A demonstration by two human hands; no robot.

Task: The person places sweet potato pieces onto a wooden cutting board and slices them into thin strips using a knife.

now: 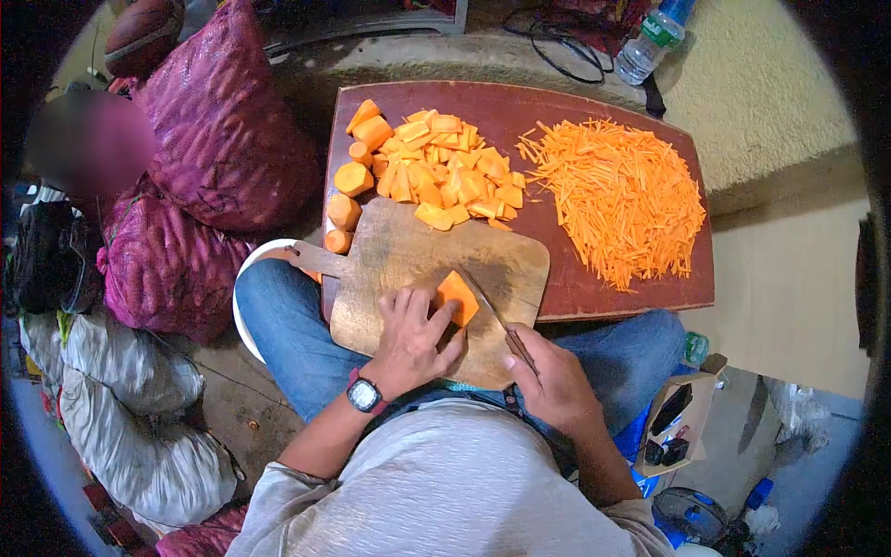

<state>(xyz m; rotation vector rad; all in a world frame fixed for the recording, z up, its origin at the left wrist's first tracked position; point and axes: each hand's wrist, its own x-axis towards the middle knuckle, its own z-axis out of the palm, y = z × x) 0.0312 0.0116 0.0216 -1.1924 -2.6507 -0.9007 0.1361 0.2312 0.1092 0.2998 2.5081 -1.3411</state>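
A: Go, quick: where's the carrot piece (458, 295)?
B: I've got it on the cutting board (385, 269), near the middle. Clock centred on it, 12 at the top of my remote view.
A: Left hand (408, 339)?
B: At 8 o'clock, fingers curled, tips on the piece, holding it against the board (watch (364, 395) on that wrist, logged).
A: Right hand (557, 381)?
B: 4 o'clock, fingers wrapped round the handle of the knife (510, 332). Blade runs along the piece's 2 o'clock edge; touching or just beside, I can't tell.
A: Rest of the surface (534, 209)?
B: I see a pile of carrot slices (450, 167) at 12, carrot shreds (626, 204) heaped at 2, thicker carrot chunks (354, 178) lined up between 9 and 11.
A: Off it?
B: Purple mesh sacks (213, 135), 9 to 10 o'clock.
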